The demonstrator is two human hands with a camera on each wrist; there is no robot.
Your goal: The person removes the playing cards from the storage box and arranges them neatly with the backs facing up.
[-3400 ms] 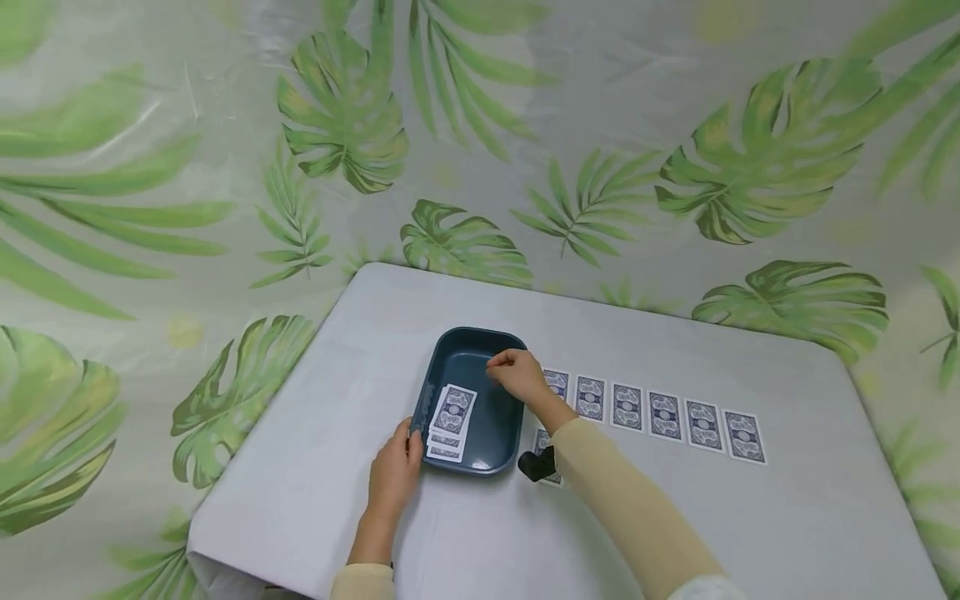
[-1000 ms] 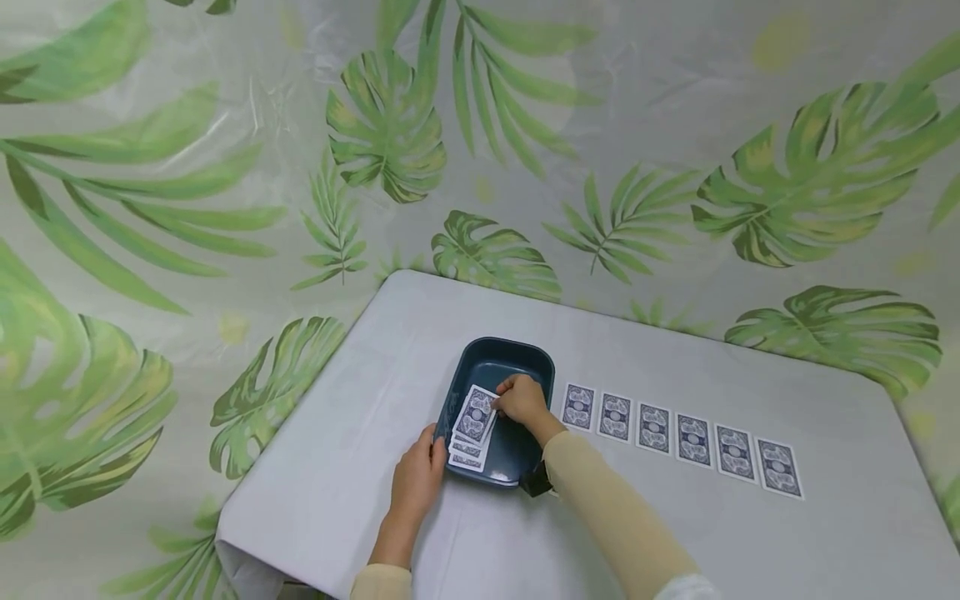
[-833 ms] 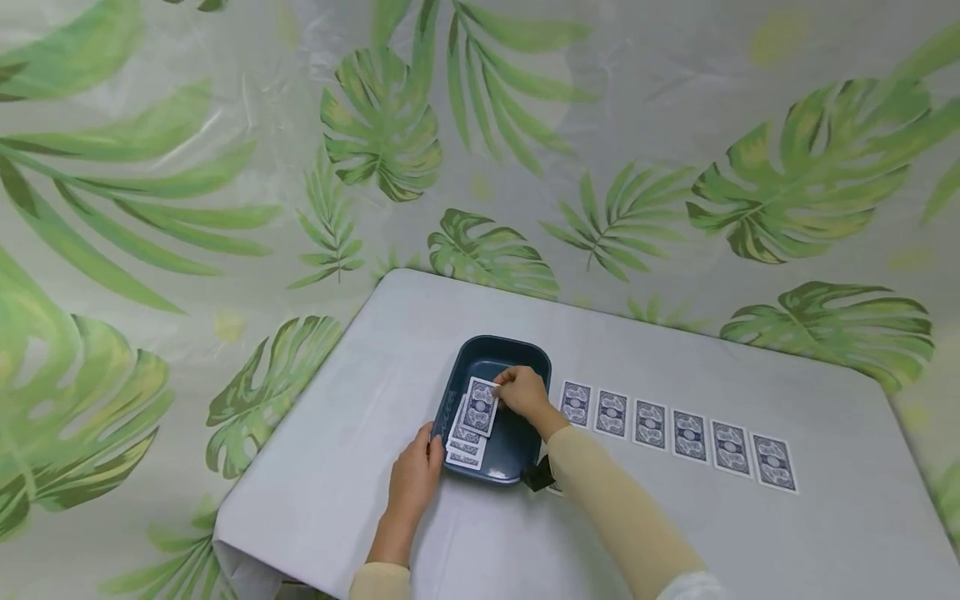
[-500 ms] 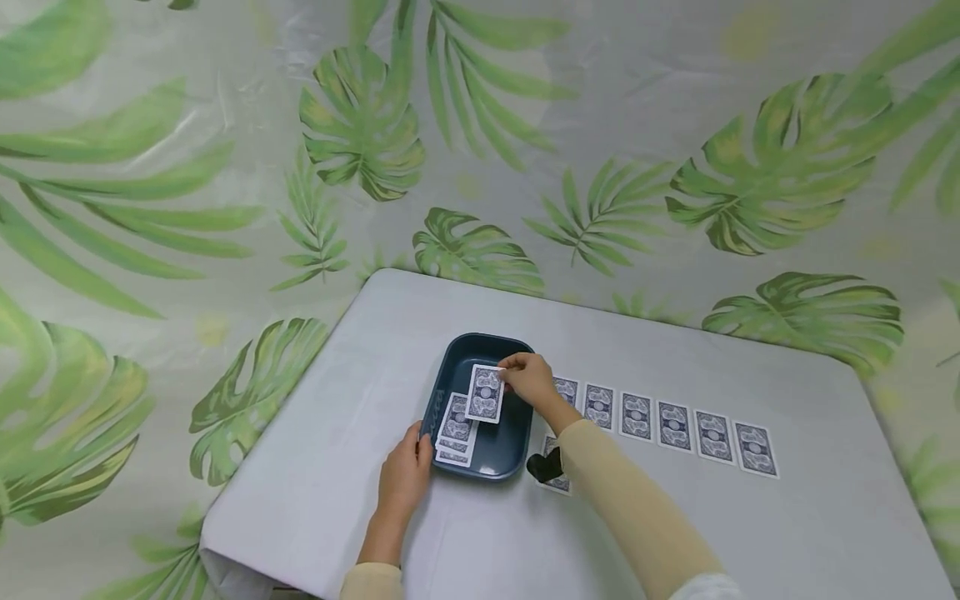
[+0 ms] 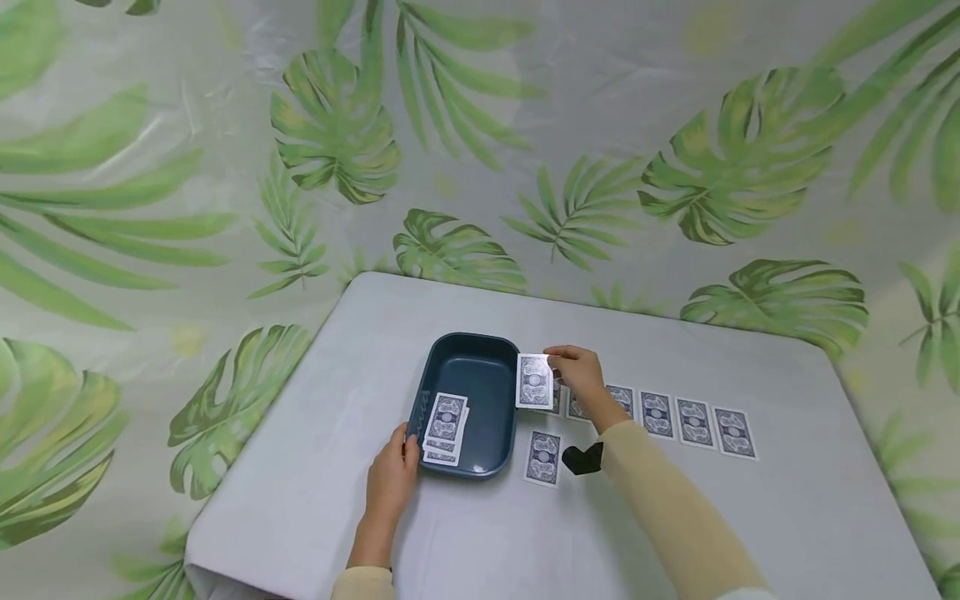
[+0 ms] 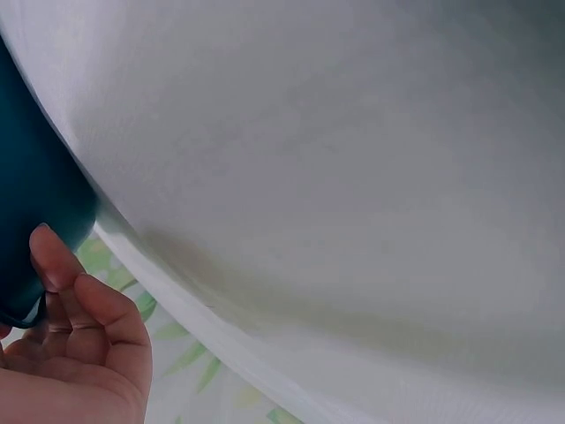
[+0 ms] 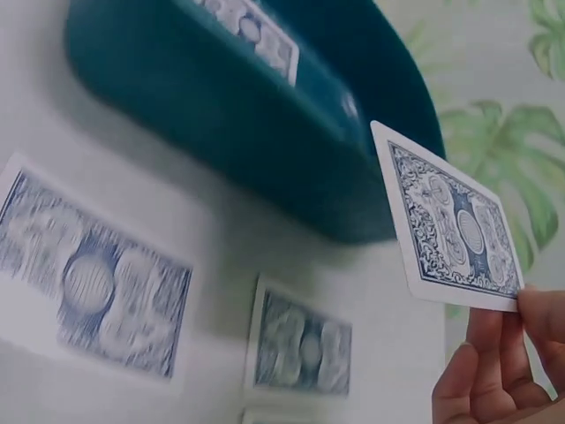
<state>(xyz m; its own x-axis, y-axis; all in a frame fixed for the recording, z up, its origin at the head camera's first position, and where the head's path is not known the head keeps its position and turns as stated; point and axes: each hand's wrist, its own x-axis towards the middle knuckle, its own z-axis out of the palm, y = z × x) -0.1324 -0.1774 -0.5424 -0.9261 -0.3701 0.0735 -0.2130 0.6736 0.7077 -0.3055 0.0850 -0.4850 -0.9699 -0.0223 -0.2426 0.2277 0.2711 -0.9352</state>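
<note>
My right hand (image 5: 582, 379) pinches a playing card (image 5: 534, 382) by its edge, with the blue patterned back showing. The card is held up just past the right rim of a dark teal tray (image 5: 491, 433); in the right wrist view the thumb (image 7: 540, 311) presses on the card's corner. My left hand (image 5: 393, 473) grips the tray's near left side, thumb at the rim and fingers on the outer wall in the left wrist view. Inside the tray a small overlapping stack of cards (image 5: 446, 419) lies face down near the left wall.
A row of face-down cards (image 5: 694, 423) runs rightward from the tray, partly hidden behind my right hand and forearm. One more card (image 5: 542, 458) lies nearer, in front of that row. The white-covered table (image 5: 315, 400) ends at a leaf-patterned backdrop (image 5: 480, 167).
My right hand has pinched the top card off the tray's stack, lifted it and carried it right, over the rim. The left hand stays on the tray. The head view has shifted slightly.
</note>
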